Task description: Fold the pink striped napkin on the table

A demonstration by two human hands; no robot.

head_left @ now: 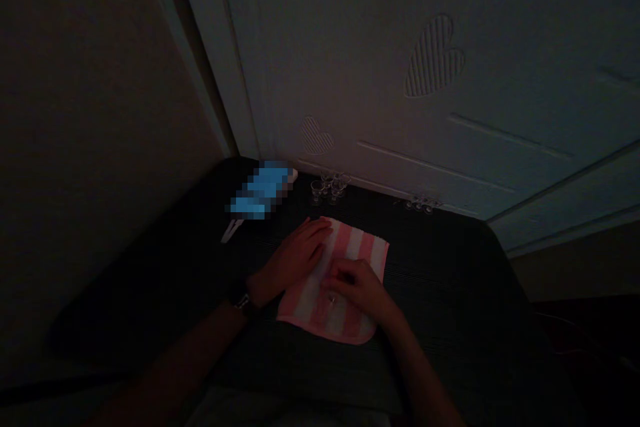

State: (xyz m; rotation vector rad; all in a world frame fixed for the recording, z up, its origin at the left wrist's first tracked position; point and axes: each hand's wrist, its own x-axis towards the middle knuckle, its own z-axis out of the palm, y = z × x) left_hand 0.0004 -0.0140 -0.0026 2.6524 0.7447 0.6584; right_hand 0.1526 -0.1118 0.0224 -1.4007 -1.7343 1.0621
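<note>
A pink and white striped towel [357, 247] lies flat on a dark table [450, 280]. My left hand [297, 255] rests on the towel's left edge with its fingers stretched flat. My right hand [357, 288] lies on the middle of the towel with its fingers curled down against the cloth; a small shiny thing shows at a finger. A watch [242, 300] sits on my left wrist.
Several small clear glasses [330, 187] stand at the table's back edge, and more small glass pieces [421, 203] lie further right. A blurred blue object [261, 191] sits at the back left with a small white item [231, 229] before it. A pale panelled wall rises behind.
</note>
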